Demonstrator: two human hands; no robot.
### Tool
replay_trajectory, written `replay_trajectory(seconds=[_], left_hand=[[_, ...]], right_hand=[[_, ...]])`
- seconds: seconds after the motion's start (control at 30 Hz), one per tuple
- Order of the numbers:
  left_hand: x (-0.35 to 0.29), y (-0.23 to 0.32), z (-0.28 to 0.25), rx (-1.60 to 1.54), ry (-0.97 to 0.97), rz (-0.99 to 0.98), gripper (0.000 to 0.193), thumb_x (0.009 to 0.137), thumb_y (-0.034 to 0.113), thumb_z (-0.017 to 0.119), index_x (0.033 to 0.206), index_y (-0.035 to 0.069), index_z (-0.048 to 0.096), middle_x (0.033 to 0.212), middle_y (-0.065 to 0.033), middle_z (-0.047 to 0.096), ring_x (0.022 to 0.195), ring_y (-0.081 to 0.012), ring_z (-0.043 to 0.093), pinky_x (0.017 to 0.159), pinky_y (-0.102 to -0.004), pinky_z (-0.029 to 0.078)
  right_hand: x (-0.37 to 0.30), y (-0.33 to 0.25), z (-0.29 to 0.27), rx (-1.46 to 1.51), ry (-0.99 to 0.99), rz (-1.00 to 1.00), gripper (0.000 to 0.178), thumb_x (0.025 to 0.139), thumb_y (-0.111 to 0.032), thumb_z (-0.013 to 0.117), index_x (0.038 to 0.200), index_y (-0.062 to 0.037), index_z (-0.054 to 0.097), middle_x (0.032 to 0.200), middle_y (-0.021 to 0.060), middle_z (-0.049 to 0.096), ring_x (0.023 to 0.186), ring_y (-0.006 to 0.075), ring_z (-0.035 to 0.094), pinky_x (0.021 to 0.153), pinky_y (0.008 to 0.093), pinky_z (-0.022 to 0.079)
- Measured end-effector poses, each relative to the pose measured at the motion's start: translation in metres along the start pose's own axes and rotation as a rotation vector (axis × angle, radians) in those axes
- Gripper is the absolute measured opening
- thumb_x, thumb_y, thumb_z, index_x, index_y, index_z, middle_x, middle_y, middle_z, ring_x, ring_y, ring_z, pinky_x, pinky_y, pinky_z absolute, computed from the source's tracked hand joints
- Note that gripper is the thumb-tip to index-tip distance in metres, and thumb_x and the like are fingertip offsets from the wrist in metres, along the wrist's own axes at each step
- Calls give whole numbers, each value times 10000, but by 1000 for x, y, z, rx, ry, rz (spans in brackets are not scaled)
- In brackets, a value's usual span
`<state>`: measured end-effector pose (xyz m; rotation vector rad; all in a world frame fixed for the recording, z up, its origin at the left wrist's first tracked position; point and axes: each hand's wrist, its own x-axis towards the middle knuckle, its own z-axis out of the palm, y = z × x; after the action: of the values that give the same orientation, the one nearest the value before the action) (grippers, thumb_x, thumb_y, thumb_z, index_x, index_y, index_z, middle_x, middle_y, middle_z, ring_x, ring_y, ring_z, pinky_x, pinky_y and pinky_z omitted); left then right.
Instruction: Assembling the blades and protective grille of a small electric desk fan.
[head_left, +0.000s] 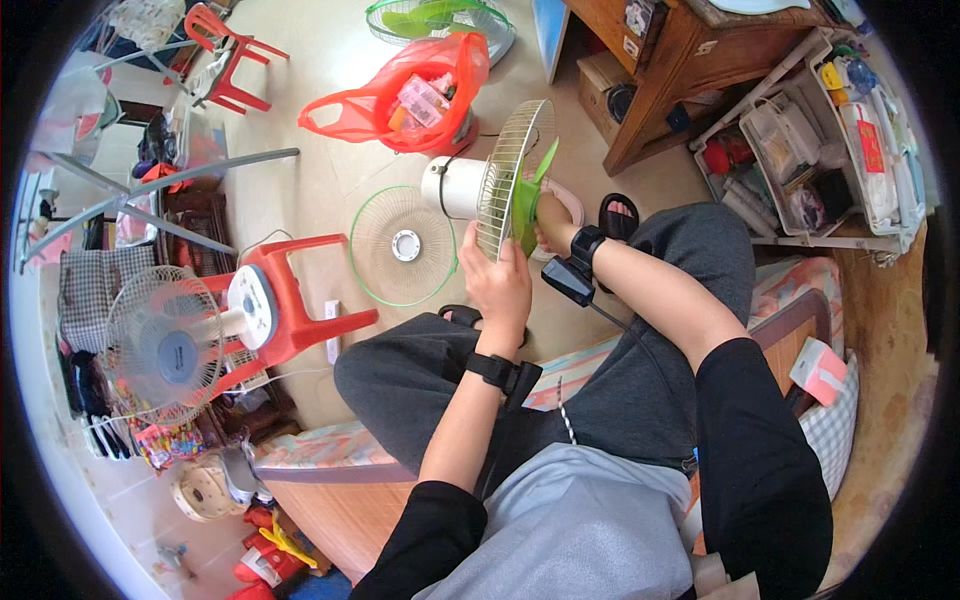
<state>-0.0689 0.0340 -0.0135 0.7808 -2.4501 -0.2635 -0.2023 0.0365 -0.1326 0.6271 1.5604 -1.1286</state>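
A white electric fan with green blades [524, 208] is tilted before me, its wire rear guard [497, 190] on edge and its white motor housing [452, 187] pointing left. My left hand [497, 287] is closed on the lower rim of that guard. At the blades' front, my right hand [554, 222] is closed against the green hub area; some of its fingers are hidden by the blades. The removed round front guard [375, 262], green-rimmed with a white centre, lies flat on the floor to the left. A white base [570, 197] shows partly behind my right hand.
A red plastic bag [345, 118] of packages stands beyond the fan, with another green fan [400, 22] behind it. On the left, a white fan [180, 355] rests on a red stool [310, 255]. A wooden desk [660, 110] and storage bins [785, 195] are on the right.
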Motion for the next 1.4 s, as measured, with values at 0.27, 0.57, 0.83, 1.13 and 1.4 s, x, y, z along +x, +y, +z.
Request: replay_trajectory(seconds=[0.27, 0.57, 0.83, 1.13, 1.4], left_hand=[[4, -13, -10, -28, 21, -53, 114, 779, 96, 637, 833, -4, 623, 1175, -281, 450, 1037, -431, 493, 808, -434, 457], [6, -30, -17, 68, 66, -77, 128, 792, 123, 632, 880, 30, 632, 1179, -268, 449, 1021, -421, 505, 718, -420, 494], [-5, -15, -28, 15, 83, -214, 119, 800, 128, 636, 862, 29, 658, 1131, -237, 476, 988, -396, 531, 786, -409, 464], [-22, -3, -47, 55, 81, -276, 121, 797, 140, 637, 849, 32, 660, 1115, -225, 475, 987, -381, 528, 787, -407, 453], [-14, 6, -40, 70, 43, -281, 119, 789, 154, 640, 839, 48, 661, 1104, -210, 481, 984, -370, 526, 767, -411, 463]], right_hand=[[18, 16, 10, -505, 111, -565, 602, 908, -461, 252, 922, 21, 611, 919, 263, 632, 830, 403, 625, 724, 473, 485], [-8, -7, 32, -638, 149, -583, 622, 923, -403, 188, 1024, 63, 587, 979, 275, 621, 934, 436, 596, 831, 473, 467], [-9, 4, 26, -188, -187, -236, 544, 909, -455, 236, 815, -5, 529, 590, 129, 548, 411, 220, 479, 382, 363, 363], [-40, 27, 7, -311, -198, -288, 531, 900, -467, 258, 790, -15, 513, 568, 105, 543, 382, 191, 455, 355, 335, 335], [-77, 12, -4, -534, -47, -386, 649, 933, -496, 203, 764, 12, 569, 552, 118, 562, 400, 215, 514, 377, 355, 390]])
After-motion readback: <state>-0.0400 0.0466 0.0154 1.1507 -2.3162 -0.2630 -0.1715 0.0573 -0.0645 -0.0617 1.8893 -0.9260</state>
